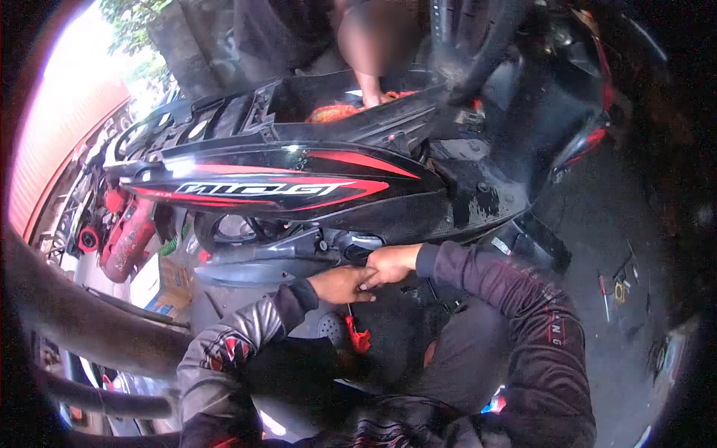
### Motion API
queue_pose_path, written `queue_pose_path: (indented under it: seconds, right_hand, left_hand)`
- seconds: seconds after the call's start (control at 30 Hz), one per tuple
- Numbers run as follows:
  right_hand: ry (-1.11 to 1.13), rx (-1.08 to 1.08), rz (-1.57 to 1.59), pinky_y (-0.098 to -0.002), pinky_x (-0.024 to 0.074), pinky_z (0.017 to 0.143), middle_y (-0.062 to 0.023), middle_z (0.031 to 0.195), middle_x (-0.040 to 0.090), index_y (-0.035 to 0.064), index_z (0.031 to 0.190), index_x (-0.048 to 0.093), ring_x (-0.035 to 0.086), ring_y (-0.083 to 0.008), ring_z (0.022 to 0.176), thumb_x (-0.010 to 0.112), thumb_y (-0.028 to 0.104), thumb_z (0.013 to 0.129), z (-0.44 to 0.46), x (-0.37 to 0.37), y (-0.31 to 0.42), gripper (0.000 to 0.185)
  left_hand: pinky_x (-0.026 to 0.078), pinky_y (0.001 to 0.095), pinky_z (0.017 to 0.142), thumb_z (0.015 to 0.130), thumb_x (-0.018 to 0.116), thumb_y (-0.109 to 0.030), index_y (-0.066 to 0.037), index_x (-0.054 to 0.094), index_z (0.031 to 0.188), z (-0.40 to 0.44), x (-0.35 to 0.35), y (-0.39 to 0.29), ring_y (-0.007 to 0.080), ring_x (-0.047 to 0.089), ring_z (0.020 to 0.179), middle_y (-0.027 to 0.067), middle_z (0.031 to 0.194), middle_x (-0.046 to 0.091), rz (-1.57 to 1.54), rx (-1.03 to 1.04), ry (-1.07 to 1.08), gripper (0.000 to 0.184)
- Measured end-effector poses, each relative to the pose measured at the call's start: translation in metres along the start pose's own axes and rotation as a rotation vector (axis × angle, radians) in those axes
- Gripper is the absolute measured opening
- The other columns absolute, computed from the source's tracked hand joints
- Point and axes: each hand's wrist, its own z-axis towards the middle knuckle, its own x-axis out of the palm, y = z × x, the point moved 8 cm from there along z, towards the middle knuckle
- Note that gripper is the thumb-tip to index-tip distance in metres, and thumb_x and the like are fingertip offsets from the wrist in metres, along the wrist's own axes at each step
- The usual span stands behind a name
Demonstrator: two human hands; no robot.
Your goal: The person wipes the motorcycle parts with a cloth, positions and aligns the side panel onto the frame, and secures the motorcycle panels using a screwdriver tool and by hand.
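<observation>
My left hand (337,285) and my right hand (391,266) meet at the lower side of a black and red scooter (261,183). They touch each other just below the grey engine-side cover (261,270). Both sets of fingers are closed. What they grip is hidden between them, though a thin dark shaft seems to show beneath the left fingers. A red cloth (358,336) lies on the ground below my hands, beside a grey clog (330,326).
Across the scooter, another person's hand (376,98) reaches into the open seat area near an orange cloth (332,113). A screwdriver (605,297) and a yellow piece (619,292) lie on the floor at right. At left are a cardboard box (170,282) and a red tank (128,243).
</observation>
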Motion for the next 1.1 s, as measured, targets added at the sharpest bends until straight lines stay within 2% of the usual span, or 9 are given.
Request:
queue_pose_path:
  seconds: [0.33, 0.4, 0.47, 0.53, 0.67, 0.73, 0.8, 1.03, 1.1]
  right_hand:
    - [-0.002, -0.081, -0.031, -0.0424, 0.0488, 0.071, -0.0197, 0.080, 0.068, 0.0049, 0.096, 0.072, 0.063, -0.0335, 0.071, 0.061, 0.048, 0.096, -0.001, -0.008, 0.016, 0.045]
    - [0.000, 0.071, -0.060, -0.0422, 0.0490, 0.071, -0.0196, 0.079, 0.068, 0.0047, 0.096, 0.072, 0.062, -0.0323, 0.069, 0.062, 0.048, 0.095, 0.000, -0.009, 0.009, 0.044]
    - [0.017, 0.060, -0.097, -0.0419, 0.0487, 0.071, -0.0189, 0.079, 0.068, 0.0044, 0.095, 0.072, 0.062, -0.0307, 0.069, 0.063, 0.048, 0.095, 0.004, -0.004, 0.003, 0.044]
    - [-0.037, -0.073, -0.076, -0.0459, 0.0503, 0.072, -0.0236, 0.080, 0.067, 0.0052, 0.090, 0.074, 0.063, -0.0403, 0.072, 0.060, 0.049, 0.096, 0.004, -0.009, 0.016, 0.046]
    - [-0.014, -0.009, -0.067, -0.0462, 0.0499, 0.072, -0.0240, 0.081, 0.067, 0.0044, 0.090, 0.073, 0.063, -0.0418, 0.075, 0.058, 0.046, 0.097, -0.003, -0.019, 0.036, 0.045]
    - [-0.002, -0.003, -0.039, -0.0461, 0.0497, 0.072, -0.0231, 0.082, 0.067, 0.0043, 0.089, 0.073, 0.064, -0.0399, 0.075, 0.058, 0.049, 0.097, 0.002, -0.012, 0.023, 0.047]
    - [0.010, 0.106, -0.095, -0.0391, 0.0494, 0.074, -0.0136, 0.079, 0.071, 0.0010, 0.087, 0.071, 0.065, -0.0251, 0.074, 0.062, 0.050, 0.095, 0.006, -0.009, 0.008, 0.051]
    - [0.010, 0.121, -0.119, -0.0387, 0.0498, 0.073, -0.0136, 0.080, 0.071, 0.0007, 0.087, 0.071, 0.066, -0.0252, 0.073, 0.062, 0.050, 0.095, 0.003, -0.007, 0.000, 0.050]
    - [-0.026, 0.082, -0.028, -0.0427, 0.0506, 0.074, -0.0196, 0.081, 0.068, 0.0039, 0.087, 0.072, 0.064, -0.0325, 0.072, 0.061, 0.050, 0.095, 0.000, -0.010, 0.007, 0.048]
  left_hand:
    - [0.051, 0.0496, 0.086, 0.092, 0.067, -0.042, -0.006, 0.054, 0.118, -0.005, -0.009, -0.008, 0.0428, 0.065, 0.097, 0.0221, 0.101, 0.067, 0.099, 0.021, -0.010, 0.046]
    - [0.051, 0.0497, 0.086, 0.092, 0.068, -0.039, -0.005, 0.054, 0.114, -0.009, -0.014, -0.010, 0.0430, 0.065, 0.096, 0.0220, 0.103, 0.067, 0.089, 0.025, -0.060, 0.043]
    - [0.051, 0.0501, 0.086, 0.090, 0.070, -0.037, -0.005, 0.053, 0.114, -0.008, -0.010, -0.008, 0.0434, 0.064, 0.096, 0.0227, 0.103, 0.067, 0.079, 0.059, -0.030, 0.043]
    - [0.051, 0.0511, 0.085, 0.089, 0.070, -0.036, -0.005, 0.053, 0.115, -0.009, -0.009, -0.002, 0.0448, 0.065, 0.096, 0.0240, 0.102, 0.067, 0.093, 0.063, -0.073, 0.044]
    - [0.051, 0.0525, 0.085, 0.090, 0.070, -0.035, -0.005, 0.053, 0.117, -0.013, -0.014, -0.010, 0.0469, 0.064, 0.095, 0.0257, 0.101, 0.068, 0.102, 0.072, -0.076, 0.044]
    - [0.050, 0.0528, 0.085, 0.090, 0.070, -0.035, -0.005, 0.053, 0.117, -0.015, -0.015, -0.012, 0.0473, 0.064, 0.095, 0.0261, 0.101, 0.068, 0.114, 0.059, -0.074, 0.045]
    - [0.050, 0.0532, 0.085, 0.089, 0.071, -0.037, -0.005, 0.052, 0.121, -0.015, -0.015, -0.012, 0.0470, 0.065, 0.096, 0.0265, 0.102, 0.068, 0.139, 0.064, -0.068, 0.048]
    - [0.050, 0.0537, 0.086, 0.089, 0.071, -0.039, -0.005, 0.052, 0.120, -0.015, -0.016, -0.017, 0.0469, 0.064, 0.097, 0.0265, 0.101, 0.069, 0.093, 0.087, -0.077, 0.049]
    - [0.050, 0.0540, 0.085, 0.089, 0.071, -0.038, -0.005, 0.052, 0.119, -0.015, -0.016, -0.016, 0.0471, 0.065, 0.096, 0.0257, 0.100, 0.069, 0.133, 0.078, -0.106, 0.048]
